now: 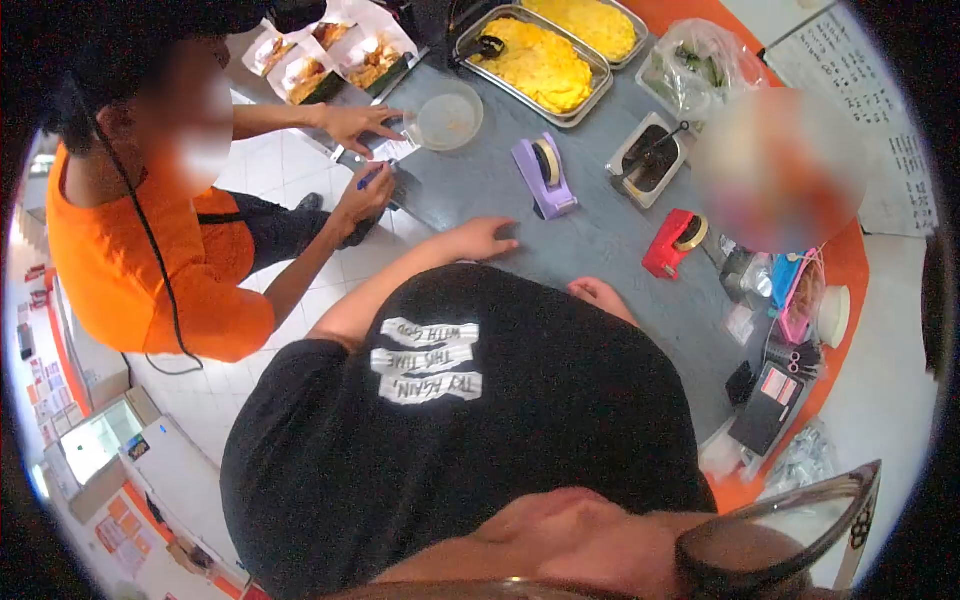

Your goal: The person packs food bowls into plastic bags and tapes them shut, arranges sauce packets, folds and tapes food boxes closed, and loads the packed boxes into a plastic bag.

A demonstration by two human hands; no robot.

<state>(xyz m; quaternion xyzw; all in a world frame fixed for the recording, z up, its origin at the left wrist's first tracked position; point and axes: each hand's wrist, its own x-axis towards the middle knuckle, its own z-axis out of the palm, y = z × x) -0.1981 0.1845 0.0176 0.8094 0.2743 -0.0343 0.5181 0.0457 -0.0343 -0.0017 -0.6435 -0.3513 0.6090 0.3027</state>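
My left hand (482, 240) lies on the near edge of the grey table (440, 190), its fingers stretched out and holding nothing. Partly hidden by my black shirt, my right hand (600, 296) rests at the same edge, its visible fingers loosely bent with nothing seen in them. A purple tape dispenser (546, 176) stands beyond my left hand, apart from it. Farther right is a red tape dispenser (674, 244). To my left, a person in an orange shirt (150, 270) holds a blue pen (370, 178) over a white paper (394, 146), their other hand flat near it.
A round clear plastic lid or tub (446, 115) sits beyond the paper. Boxed food (330, 50), metal trays of yellow food (538, 65), a bagged green vegetable (700, 68) and a dark-sauce pan (648, 160) line the far side. Pouches (800, 300) and a black box (768, 408) stand right.
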